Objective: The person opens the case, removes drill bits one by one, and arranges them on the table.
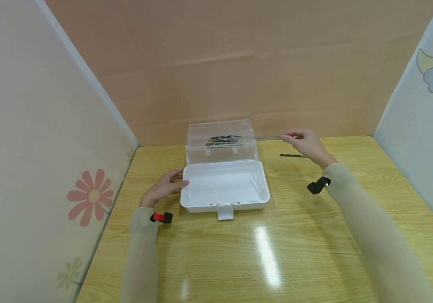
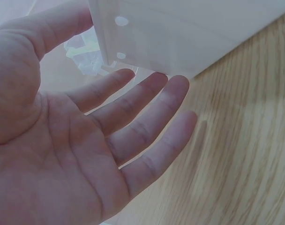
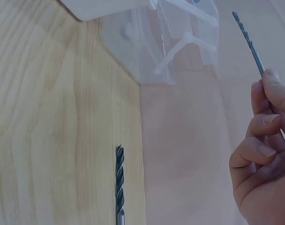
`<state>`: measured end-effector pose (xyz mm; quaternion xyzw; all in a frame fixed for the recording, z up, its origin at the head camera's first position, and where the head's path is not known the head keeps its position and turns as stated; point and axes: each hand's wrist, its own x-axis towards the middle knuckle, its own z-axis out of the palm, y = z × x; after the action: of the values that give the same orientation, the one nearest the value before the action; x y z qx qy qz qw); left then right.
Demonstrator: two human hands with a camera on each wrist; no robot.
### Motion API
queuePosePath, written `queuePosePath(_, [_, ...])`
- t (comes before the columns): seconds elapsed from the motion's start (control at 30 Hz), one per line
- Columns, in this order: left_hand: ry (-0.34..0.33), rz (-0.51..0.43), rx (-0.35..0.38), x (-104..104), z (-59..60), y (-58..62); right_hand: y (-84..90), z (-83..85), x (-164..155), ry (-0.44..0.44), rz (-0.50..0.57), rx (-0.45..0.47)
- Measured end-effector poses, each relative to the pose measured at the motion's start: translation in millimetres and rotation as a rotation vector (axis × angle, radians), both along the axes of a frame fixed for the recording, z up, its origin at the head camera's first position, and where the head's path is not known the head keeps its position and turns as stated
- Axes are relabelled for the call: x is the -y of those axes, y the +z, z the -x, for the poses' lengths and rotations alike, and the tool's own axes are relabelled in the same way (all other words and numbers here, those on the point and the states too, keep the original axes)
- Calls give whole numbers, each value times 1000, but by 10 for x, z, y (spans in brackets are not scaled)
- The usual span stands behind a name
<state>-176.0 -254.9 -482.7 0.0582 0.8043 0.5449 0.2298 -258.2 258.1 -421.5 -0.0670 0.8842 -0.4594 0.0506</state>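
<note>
Flat left hand beside box

Wooden counter, light yellow grain, glossy, fills lower half of head view. White plastic box sits on it at frame centre, open, latch tab facing near edge; clear tiered lid section stands behind it. 1 loose drill bit lies flat on counter right of box, well apart from it. Left hand rests on counter, touching box's left wall.
</note>
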Motion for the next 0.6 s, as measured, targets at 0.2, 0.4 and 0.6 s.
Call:
queuePosePath(0.2, [-5, -7, -12, 17, -3, 0, -65, -70, -137, -2, -19, 1])
queuePosePath(0.4, [-1, -5, -6, 18, -6, 1, -178, -136, -292, -7, -42, 7])
queuePosePath(0.6, [-7, -15, -7, 7, 3, -24, -340, -192, -464, 12, -49, 38])
